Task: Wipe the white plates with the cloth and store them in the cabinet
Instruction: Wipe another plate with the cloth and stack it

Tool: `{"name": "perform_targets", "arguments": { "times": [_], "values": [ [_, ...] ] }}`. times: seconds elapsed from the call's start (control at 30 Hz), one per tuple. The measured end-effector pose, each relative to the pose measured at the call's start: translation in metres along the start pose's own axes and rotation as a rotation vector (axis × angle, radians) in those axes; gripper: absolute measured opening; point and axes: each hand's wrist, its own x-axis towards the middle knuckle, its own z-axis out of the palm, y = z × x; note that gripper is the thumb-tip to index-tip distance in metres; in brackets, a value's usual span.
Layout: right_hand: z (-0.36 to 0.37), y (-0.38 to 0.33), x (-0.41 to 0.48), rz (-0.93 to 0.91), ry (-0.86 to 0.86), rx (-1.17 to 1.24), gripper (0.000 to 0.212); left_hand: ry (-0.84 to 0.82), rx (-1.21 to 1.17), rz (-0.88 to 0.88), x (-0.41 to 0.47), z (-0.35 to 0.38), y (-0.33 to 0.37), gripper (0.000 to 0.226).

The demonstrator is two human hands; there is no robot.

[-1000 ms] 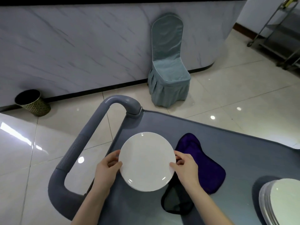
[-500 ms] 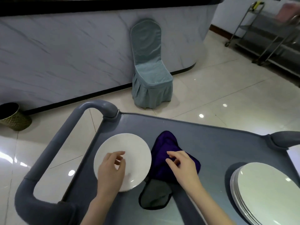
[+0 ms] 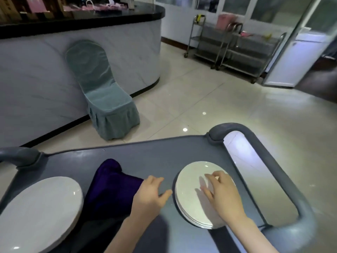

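White round glazed plates (image 3: 193, 190) sit in a short stack at the lower right of the frame, on the grey plastic cart top (image 3: 155, 154) that serves as the desk. The right hand (image 3: 221, 195) hovers over the top plate, fingers loosely spread and curled, gripping nothing; whether the fingertips touch the glaze I cannot tell. The left hand (image 3: 148, 195) is open too, thumb reaching toward the near-left rim of the stack, palm at the edge of the crumpled dark purple cloth (image 3: 111, 187), which lies in the lower middle between the two piles. At the lower left lies another white plate (image 3: 39, 210), apparently the top of a second pile, with part of it cut off by the frame edge.

My read: both hands are closing in to lift the next plate for wiping. Now the risks. The stack sits close to the curved grey cart handle (image 3: 262, 161) and the opening beside it, so a careless sideways tug could slide plates toward that gap. Glazed plates are slick, and a one-sided pinch on the rim may drag the plate beneath along with it or let the top one slip and chip. The cloth is bunched, so grabbing it blind could snag it under a rim. No cabinet is clearly in view, so storing looks to be some way off.
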Motion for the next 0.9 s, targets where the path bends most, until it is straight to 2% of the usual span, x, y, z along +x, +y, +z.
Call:
{"name": "perform_targets", "arguments": {
  "times": [0.13, 0.23, 0.33, 0.5, 0.63, 0.77, 0.83, 0.9],
  "values": [
    [-0.013, 0.044, -0.001, 0.125, -0.102, -0.055, 0.059, -0.12, 0.081, -0.055, 0.011, 0.028, 0.025, 0.069],
    [-0.022, 0.06, 0.0, 0.158, -0.215, -0.101, 0.067, -0.16, 0.034, -0.079, 0.013, 0.037, 0.036, 0.059],
    [-0.024, 0.07, -0.001, 0.214, -0.273, -0.024, 0.076, -0.149, -0.051, -0.079, 0.013, 0.042, 0.043, 0.048],
    [-0.028, 0.074, 0.004, 0.322, -0.35, 0.235, 0.08, -0.103, -0.126, -0.106, 0.012, 0.05, 0.045, 0.059],
    [-0.028, 0.071, 0.012, 0.386, -0.359, 0.269, 0.084, -0.083, -0.249, -0.223, 0.014, 0.05, 0.045, 0.059],
    [-0.027, 0.071, 0.014, 0.42, -0.34, 0.36, 0.086, -0.053, -0.346, -0.25, 0.01, 0.046, 0.044, 0.06],
    [-0.024, 0.07, 0.015, 0.423, -0.326, 0.452, 0.077, -0.042, -0.414, -0.262, 0.005, 0.037, 0.038, 0.06],
    [-0.019, 0.067, 0.016, 0.39, -0.273, 0.551, 0.042, -0.031, -0.458, -0.268, 0.0, 0.026, 0.03, 0.06]
  ]
}}
